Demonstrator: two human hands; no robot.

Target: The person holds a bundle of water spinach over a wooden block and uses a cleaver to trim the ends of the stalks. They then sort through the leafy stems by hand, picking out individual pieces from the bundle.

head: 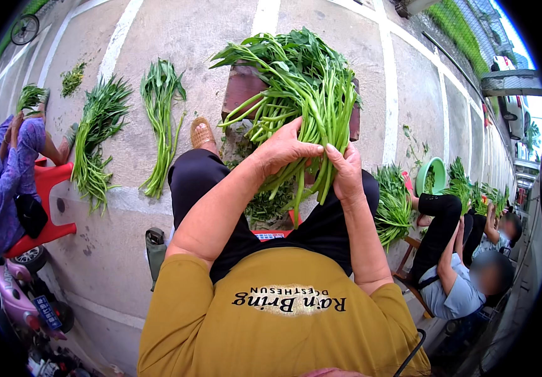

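Observation:
A large bunch of water spinach point(318, 99), long green stems with narrow leaves, lies across a dark reddish wooden stool or block point(245, 89) in front of me. The leaves point away from me and the cut ends hang towards my knees. My left hand point(282, 148) lies against the stems from the left, thumb pointing right, fingers partly hidden behind them. From the right, my right hand point(346, 169) grips several stems near their lower ends between thumb and fingers. Both thumbs nearly meet. Loose leaves and trimmings point(271, 202) lie on the ground between my legs.
Two more bundles lie on the pavement at left, a near one point(160, 122) and a farther one point(96, 141). A person in purple sits on a red plastic stool point(54, 202). At right are another pile of greens point(391, 202), a green basin point(431, 176) and seated people.

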